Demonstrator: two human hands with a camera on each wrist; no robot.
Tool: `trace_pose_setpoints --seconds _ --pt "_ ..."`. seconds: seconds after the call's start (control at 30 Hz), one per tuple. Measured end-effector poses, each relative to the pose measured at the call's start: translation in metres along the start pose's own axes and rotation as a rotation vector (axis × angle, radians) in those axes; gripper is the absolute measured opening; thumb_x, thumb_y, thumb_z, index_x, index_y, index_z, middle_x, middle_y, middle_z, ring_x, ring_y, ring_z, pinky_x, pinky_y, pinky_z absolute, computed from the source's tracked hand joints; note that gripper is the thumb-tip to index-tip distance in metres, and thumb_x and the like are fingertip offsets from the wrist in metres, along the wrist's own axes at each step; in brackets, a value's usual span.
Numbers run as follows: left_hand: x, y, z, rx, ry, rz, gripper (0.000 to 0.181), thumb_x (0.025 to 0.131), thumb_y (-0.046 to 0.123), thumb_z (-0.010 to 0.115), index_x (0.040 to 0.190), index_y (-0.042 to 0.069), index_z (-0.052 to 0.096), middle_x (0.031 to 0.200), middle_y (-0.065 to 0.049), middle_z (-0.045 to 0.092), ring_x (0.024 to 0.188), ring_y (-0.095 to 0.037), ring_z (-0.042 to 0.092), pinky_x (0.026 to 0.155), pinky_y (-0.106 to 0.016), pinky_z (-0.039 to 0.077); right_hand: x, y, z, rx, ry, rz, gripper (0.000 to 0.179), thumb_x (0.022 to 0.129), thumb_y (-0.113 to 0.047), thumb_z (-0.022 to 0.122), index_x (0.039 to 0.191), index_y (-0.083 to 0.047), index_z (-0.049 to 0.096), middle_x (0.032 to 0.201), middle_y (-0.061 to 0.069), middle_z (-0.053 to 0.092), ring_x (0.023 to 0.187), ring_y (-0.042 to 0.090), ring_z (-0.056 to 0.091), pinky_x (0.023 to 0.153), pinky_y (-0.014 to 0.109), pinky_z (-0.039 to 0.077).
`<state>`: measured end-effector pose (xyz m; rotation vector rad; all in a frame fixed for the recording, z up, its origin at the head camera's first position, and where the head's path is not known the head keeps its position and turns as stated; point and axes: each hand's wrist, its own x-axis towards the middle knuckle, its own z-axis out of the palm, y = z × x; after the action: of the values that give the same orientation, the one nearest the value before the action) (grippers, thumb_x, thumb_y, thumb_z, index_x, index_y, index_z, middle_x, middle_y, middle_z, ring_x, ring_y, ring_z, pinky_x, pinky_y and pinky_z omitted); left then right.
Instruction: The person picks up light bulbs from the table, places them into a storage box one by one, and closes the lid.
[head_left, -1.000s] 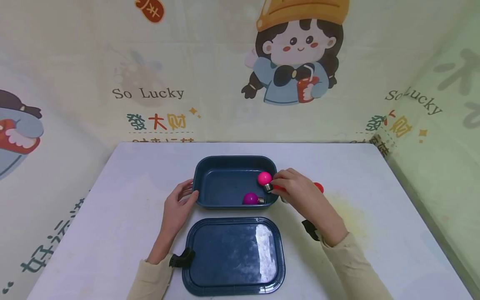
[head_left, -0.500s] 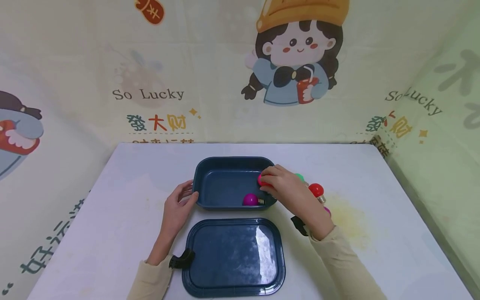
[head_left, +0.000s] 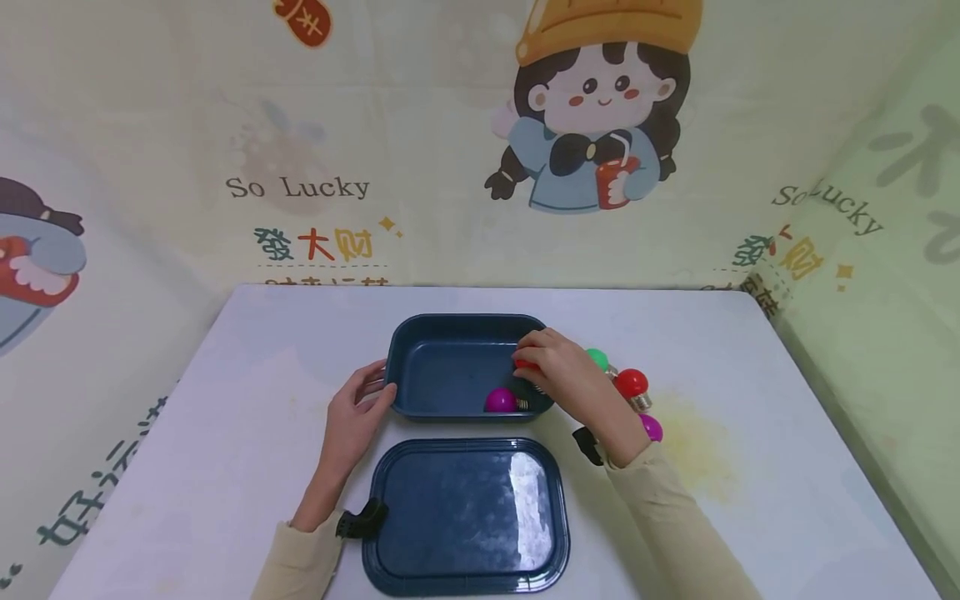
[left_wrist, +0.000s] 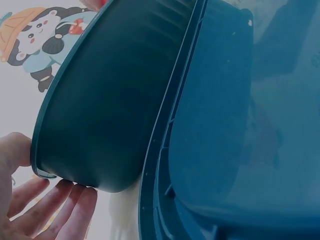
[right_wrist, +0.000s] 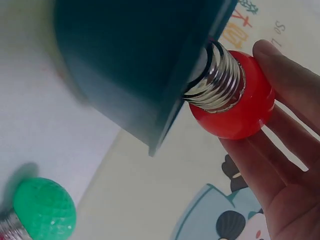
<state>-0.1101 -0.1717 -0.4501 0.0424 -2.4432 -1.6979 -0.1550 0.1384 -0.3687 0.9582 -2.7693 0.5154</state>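
Printed cloth (head_left: 435,125) backs the white table (head_left: 247,375); toward its far edge, left hand (head_left: 357,417) grips box (head_left: 438,375), right hand (head_left: 566,375) pinches red bulb (right_wrist: 250,110).

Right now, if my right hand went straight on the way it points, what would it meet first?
Probably the inside of the dark blue box, past the red bulb your right hand holds; depth leaves floor or far wall unclear.

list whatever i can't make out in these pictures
Head view: held red bulb, mostly hidden by the right grip.
Head view: purple bulb on the table, partly hidden by the right wrist.
Right wrist view: green bulb's base, cut off by the left edge.
Left wrist view: lid, cut off at right.
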Motion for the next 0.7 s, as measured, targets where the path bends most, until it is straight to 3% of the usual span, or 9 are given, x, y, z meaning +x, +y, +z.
trace_pose_setpoints --seconds 0.2,0.7 --pt "0.000 -0.003 0.001 -0.005 -0.003 -0.001 0.045 0.098 0.027 0.065 0.140 0.013 0.056 0.133 -0.012 0.061 0.118 -0.024 0.061 0.088 -0.006 0.046 0.003 0.000 0.007 0.015 -0.010 0.011 0.028 0.079 -0.015 0.084 0.104 -0.005 0.077 0.106 0.008 0.070 0.099 0.023 0.063 0.080 0.030 0.059" --pt "0.001 -0.001 0.000 -0.003 -0.003 0.001 0.045 0.097 0.026 0.066 0.139 0.013 0.056 0.133 -0.012 0.061 0.118 -0.024 0.061 0.087 -0.007 0.047 0.016 0.004 0.024 0.017 -0.034 -0.061 0.021 0.083 -0.015 0.081 0.102 -0.006 0.077 0.104 0.006 0.070 0.099 0.021 0.063 0.084 0.030 0.057"
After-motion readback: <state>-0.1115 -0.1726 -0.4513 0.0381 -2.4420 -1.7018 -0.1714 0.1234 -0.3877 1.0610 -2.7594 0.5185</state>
